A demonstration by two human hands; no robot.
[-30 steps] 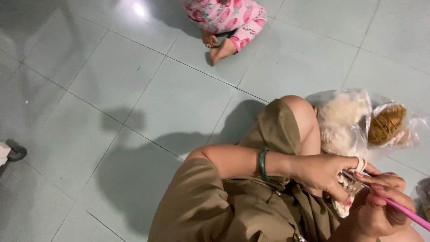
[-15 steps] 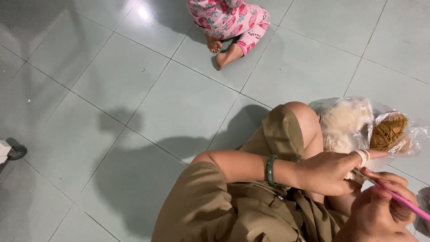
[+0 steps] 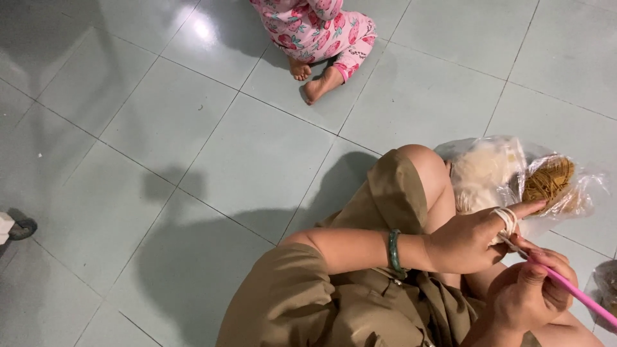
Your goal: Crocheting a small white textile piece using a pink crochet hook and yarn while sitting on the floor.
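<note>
One pink crochet hook point(image 3: 578, 295), tip up-left.

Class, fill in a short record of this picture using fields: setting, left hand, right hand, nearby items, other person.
Setting: pale tiled floor, person seated
Left hand: cream yarn wound round the forefinger
Right hand: grips a pink crochet hook
Wrist: green bangle on the left arm
Nearby items: clear plastic bag holding white yarn and a brown yarn ball
Other person: small child in pink pyjamas, barefoot, apart
</note>
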